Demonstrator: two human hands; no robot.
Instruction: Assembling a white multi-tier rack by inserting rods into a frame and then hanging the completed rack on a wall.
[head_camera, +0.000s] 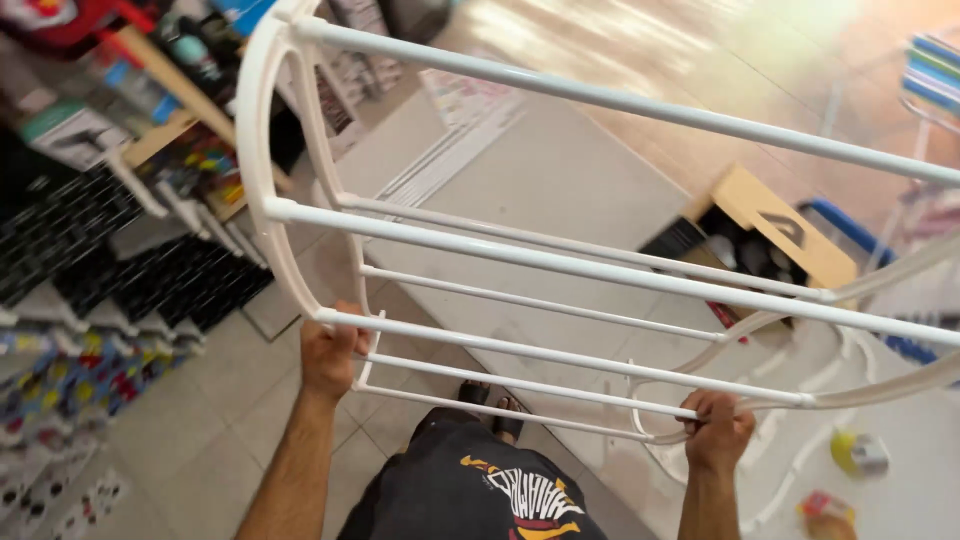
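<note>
white rack (560, 270) is held up in front of the torso, above the tiled floor (200, 420). left hand (330, 355) is clenched around a lower rail at the curved end frame; right hand (718, 428) is clenched around the opposite end frame. cardboard box (775, 225) lies beyond.

- Pale tiled floor (200, 420) at lower left.
- Wooden shelf (170, 95) with colourful goods, upper left.
- Open cardboard box (770, 225) at centre right.
- Warm light on the floor at the top.
</note>
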